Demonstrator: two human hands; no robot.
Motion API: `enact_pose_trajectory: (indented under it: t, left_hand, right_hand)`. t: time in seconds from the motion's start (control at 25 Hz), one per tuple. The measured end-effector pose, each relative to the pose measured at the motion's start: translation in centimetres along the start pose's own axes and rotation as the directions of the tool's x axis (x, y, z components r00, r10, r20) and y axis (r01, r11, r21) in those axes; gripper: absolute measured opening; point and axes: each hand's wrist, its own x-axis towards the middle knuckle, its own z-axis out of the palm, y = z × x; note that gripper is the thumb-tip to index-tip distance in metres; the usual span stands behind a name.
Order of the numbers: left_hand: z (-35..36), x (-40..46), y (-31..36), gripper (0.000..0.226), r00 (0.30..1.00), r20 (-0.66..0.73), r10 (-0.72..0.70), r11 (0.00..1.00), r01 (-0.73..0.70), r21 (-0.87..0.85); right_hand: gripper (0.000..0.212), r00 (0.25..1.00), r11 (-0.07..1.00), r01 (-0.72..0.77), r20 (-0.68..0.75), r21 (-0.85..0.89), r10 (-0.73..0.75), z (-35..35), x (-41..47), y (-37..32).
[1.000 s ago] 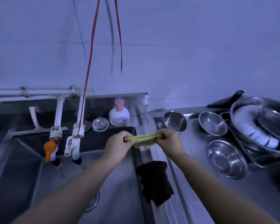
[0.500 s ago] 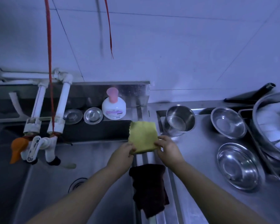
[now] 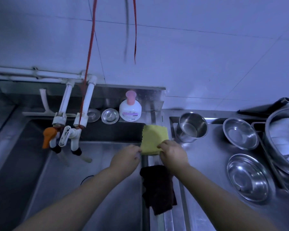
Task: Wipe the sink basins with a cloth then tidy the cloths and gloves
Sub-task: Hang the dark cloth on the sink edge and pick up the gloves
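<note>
A folded yellow cloth [image 3: 153,137] lies flat across the right rim of the steel sink basin [image 3: 97,177]. My left hand [image 3: 126,158] touches its near left corner, fingers curled. My right hand [image 3: 173,153] pinches its near right edge. Just below both hands a dark cloth [image 3: 158,187] hangs draped over the same rim. No gloves are in view.
Two white taps [image 3: 73,130] with an orange handle hang over the basin's left. A soap bottle [image 3: 130,109] and two strainer lids stand on the back ledge. A steel pot [image 3: 192,127], steel bowls [image 3: 248,177] and stacked dishes [image 3: 285,137] fill the counter at right. Red cords dangle overhead.
The yellow cloth went from stretched between both hands in the air to lying flat on the sink rim. My hands have slid back to its near edge.
</note>
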Motion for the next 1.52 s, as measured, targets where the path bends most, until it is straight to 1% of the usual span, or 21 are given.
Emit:
enact_pose_trajectory:
  t: [0.04, 0.12, 0.2, 0.28, 0.4, 0.48, 0.6, 0.68, 0.76, 0.84, 0.92, 0.96, 1.08, 1.16, 1.28, 1.44, 1.52]
  left_hand:
    - [-0.7, -1.1, -0.3, 0.036, 1.0, -0.009, 0.012, 1.0, -0.012, 0.026]
    - [-2.1, -3.7, -1.4, 0.036, 0.999, -0.033, 0.035, 0.995, -0.032, 0.09]
    - [-3.5, -6.7, -3.3, 0.036, 0.998, -0.048, 0.036, 0.988, -0.028, 0.154]
    - [-4.7, -10.2, -5.9, 0.035, 0.998, -0.058, 0.015, 0.98, -0.003, 0.201]
    - [-6.5, -15.8, -10.0, 0.035, 0.994, -0.09, -0.058, 0.966, 0.078, 0.248]
    - [-7.8, -20.6, -13.8, 0.034, 0.985, -0.135, -0.112, 0.96, 0.142, 0.242]
    - [-9.9, -28.9, -19.8, 0.035, 0.958, -0.211, -0.192, 0.964, 0.224, 0.142]
    - [-11.3, -34.1, -23.0, 0.034, 0.937, -0.224, -0.268, 0.946, 0.299, 0.122]
    - [-13.2, -41.3, -27.1, 0.033, 0.899, -0.25, -0.36, 0.907, 0.4, 0.132]
    - [-14.8, -48.4, -31.1, 0.031, 0.842, -0.311, -0.44, 0.864, 0.491, 0.107]
    - [-16.0, -55.0, -34.8, 0.027, 0.788, -0.38, -0.484, 0.824, 0.557, 0.105]
    - [-16.5, -57.7, -36.3, 0.027, 0.76, -0.41, -0.503, 0.802, 0.588, 0.105]
    - [-17.4, -64.1, -39.7, 0.029, 0.654, -0.482, -0.582, 0.746, 0.666, 0.003]
    - [-17.3, -66.9, -41.5, 0.03, 0.596, -0.501, -0.627, 0.71, 0.703, -0.052]
    - [-16.8, -69.7, -44.1, 0.031, 0.535, -0.496, -0.684, 0.659, 0.745, -0.105]
    - [-17.6, -71.1, -48.0, 0.031, 0.483, -0.478, -0.734, 0.609, 0.779, -0.148]
    - [-18.9, -70.7, -50.7, 0.031, 0.467, -0.477, -0.745, 0.596, 0.787, -0.16]
  right_hand:
    - [0.024, 0.998, 0.998, 0.05, 0.026, -0.043, -0.049, -0.3, -0.1, -1.4]
    - [0.026, 0.987, 0.985, 0.118, 0.126, -0.127, -0.102, -0.5, -0.6, -4.6]
    - [0.023, 0.979, 0.974, 0.173, 0.129, -0.147, -0.155, -0.4, -1.3, -8.0]
    - [0.025, 0.969, 0.963, 0.225, 0.133, -0.147, -0.206, 0.0, -2.1, -11.9]
    - [0.032, 0.944, 0.944, 0.292, 0.207, -0.154, -0.258, 1.4, -3.4, -17.7]
    - [0.032, 0.93, 0.937, 0.321, 0.231, -0.14, -0.284, 2.6, -4.6, -22.8]
    - [0.03, 0.902, 0.914, 0.377, 0.281, -0.148, -0.327, 4.9, -6.9, -31.5]
    - [0.032, 0.878, 0.895, 0.428, 0.291, -0.123, -0.38, 6.1, -8.5, -36.7]
    - [0.033, 0.825, 0.854, 0.513, 0.322, -0.084, -0.464, 7.8, -10.7, -43.8]
    - [0.029, 0.769, 0.814, 0.579, 0.353, -0.032, -0.533, 9.4, -13.0, -50.5]
    - [0.024, 0.712, 0.777, 0.629, 0.384, 0.024, -0.588, 11.0, -14.9, -56.9]
    - [0.026, 0.69, 0.76, 0.649, 0.388, 0.044, -0.611, 11.6, -15.6, -59.4]
    - [0.031, 0.627, 0.693, 0.719, 0.382, 0.052, -0.679, 13.5, -17.2, -65.8]
    - [0.03, 0.588, 0.648, 0.761, 0.387, 0.031, -0.71, 14.7, -17.6, -69.1]
    - [0.028, 0.548, 0.607, 0.795, 0.415, 0.014, -0.727, 16.4, -17.0, -72.9]
    - [0.026, 0.547, 0.604, 0.797, 0.431, -0.005, -0.718, 18.6, -14.8, -77.2]
    - [0.029, 0.543, 0.617, 0.786, 0.438, 0.036, -0.717, 20.2, -13.0, -79.7]
